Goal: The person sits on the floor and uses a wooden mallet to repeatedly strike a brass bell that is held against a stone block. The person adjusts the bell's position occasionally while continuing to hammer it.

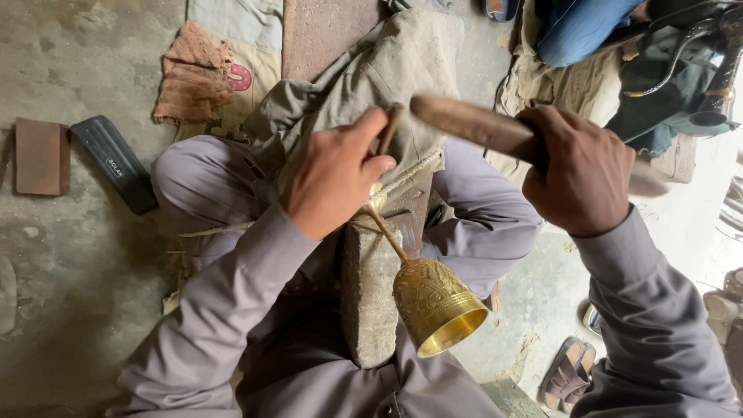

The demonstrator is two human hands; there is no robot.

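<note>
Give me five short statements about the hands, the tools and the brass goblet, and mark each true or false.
1. The right hand grips a wooden mallet. True.
2. The brass goblet stands upright on the floor. False: it lies tilted against a grey block in the person's lap, its open mouth facing toward the person's body.
3. The left hand holds a thin rod-like tool near the goblet's base. True.
4. The mallet rests on the goblet's bowl. False: it is raised, apart from the bowl.
5. A sandal lies on the floor at lower right. True.
</note>
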